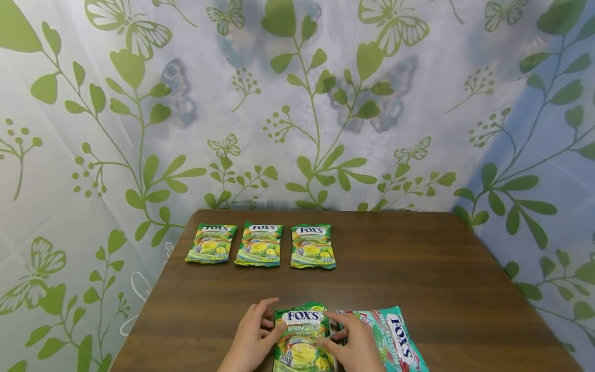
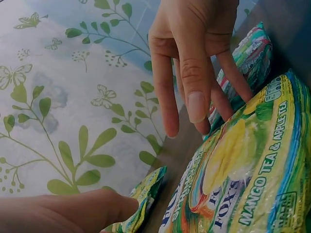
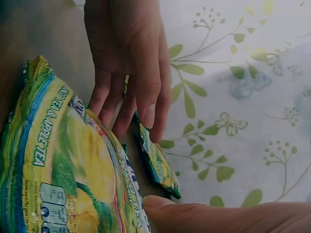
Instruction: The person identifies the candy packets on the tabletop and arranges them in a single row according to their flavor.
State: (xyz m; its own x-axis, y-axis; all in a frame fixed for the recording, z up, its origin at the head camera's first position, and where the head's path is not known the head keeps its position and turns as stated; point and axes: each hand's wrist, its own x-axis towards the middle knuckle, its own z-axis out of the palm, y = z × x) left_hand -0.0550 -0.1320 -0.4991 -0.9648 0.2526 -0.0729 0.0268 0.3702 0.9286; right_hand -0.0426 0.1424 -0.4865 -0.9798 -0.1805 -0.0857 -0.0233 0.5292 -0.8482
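A green-and-yellow Fox's Spring Tea candy bag (image 1: 303,347) lies face up at the front of the table, between my two hands. My left hand (image 1: 253,333) is at its left side, thumb at the bag's edge and fingers loosely bent. On the other side, my right hand (image 1: 355,343) has its fingertips at the upper right edge and its thumb over the front. Both wrist views show long, relaxed fingers beside the bag, not curled round it. Right of it, partly behind my right hand, lies a teal Fox's candy bag (image 1: 390,330), turned sideways.
Three more Spring Tea bags, the left (image 1: 212,244), middle (image 1: 259,245) and right (image 1: 313,247), lie in a row towards the back left of the brown wooden table (image 1: 395,258). A white curtain (image 1: 325,144) with green leaves and butterflies hangs behind the table.
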